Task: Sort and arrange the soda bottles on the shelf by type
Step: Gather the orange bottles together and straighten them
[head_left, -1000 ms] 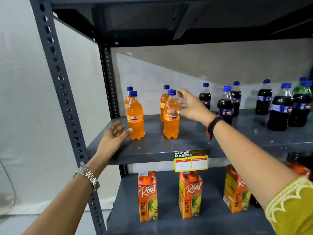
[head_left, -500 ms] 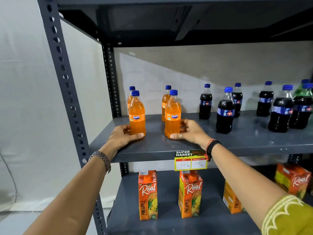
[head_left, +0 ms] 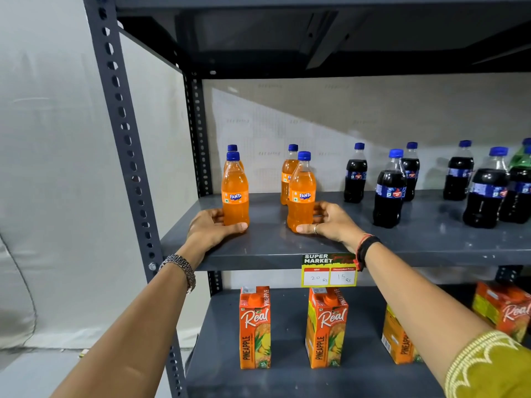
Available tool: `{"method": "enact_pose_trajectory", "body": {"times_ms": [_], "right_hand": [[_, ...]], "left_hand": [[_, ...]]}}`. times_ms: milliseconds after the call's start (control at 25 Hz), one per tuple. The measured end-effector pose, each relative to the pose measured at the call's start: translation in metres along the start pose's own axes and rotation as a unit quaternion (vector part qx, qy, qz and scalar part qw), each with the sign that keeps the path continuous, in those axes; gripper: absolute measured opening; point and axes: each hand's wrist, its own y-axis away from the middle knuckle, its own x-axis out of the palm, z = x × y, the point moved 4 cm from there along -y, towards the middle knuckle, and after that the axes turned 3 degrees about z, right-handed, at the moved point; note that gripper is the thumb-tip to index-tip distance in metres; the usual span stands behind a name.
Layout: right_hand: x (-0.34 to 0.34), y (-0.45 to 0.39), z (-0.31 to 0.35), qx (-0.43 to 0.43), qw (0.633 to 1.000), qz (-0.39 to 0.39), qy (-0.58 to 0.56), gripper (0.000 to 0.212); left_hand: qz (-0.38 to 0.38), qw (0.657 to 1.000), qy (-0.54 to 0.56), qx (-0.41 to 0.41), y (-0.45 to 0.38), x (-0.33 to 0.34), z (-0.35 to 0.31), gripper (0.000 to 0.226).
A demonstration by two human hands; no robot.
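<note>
Several orange Fanta bottles with blue caps stand at the left of the grey shelf [head_left: 416,245]. My left hand [head_left: 209,228] wraps the base of the front left Fanta bottle [head_left: 235,191]. My right hand [head_left: 330,219] wraps the base of the front right Fanta bottle [head_left: 301,191]. Behind each one stands another Fanta bottle [head_left: 288,173], partly hidden. Further right are several dark cola bottles [head_left: 389,191] with blue labels, and a green bottle [head_left: 521,159] shows at the far right edge.
A yellow price tag [head_left: 329,271] hangs from the shelf's front edge. Orange pineapple juice cartons [head_left: 255,328] stand on the lower shelf. A perforated grey upright [head_left: 123,133] frames the left side, and an upper shelf [head_left: 316,33] sits overhead.
My left hand moved onto the front left Fanta bottle's base. My right hand dropped from the front right bottle's neck to its base. Both hands now grip the bottles.
</note>
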Motion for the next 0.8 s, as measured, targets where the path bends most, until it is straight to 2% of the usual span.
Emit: {"method": "enact_pose_trajectory", "body": {"times_ms": [520, 680, 800], "right_hand": [[-0.001, -0.001, -0.001, 0.009, 1.0, 0.006, 0.007, 0.077], [-0.028, 0.014, -0.004, -0.014, 0.997, -0.007, -0.075, 0.058], [-0.078, 0.041, -0.016, -0.06, 0.992, -0.065, -0.085, 0.036]], "left_hand": [[-0.01, 1.0, -0.009, 0.028, 0.003, -0.003, -0.002, 0.094], [-0.017, 0.993, 0.069, 0.091, 0.019, -0.013, -0.003, 0.095], [-0.066, 0.982, 0.111, 0.14, 0.039, -0.016, -0.003, 0.071]]}}
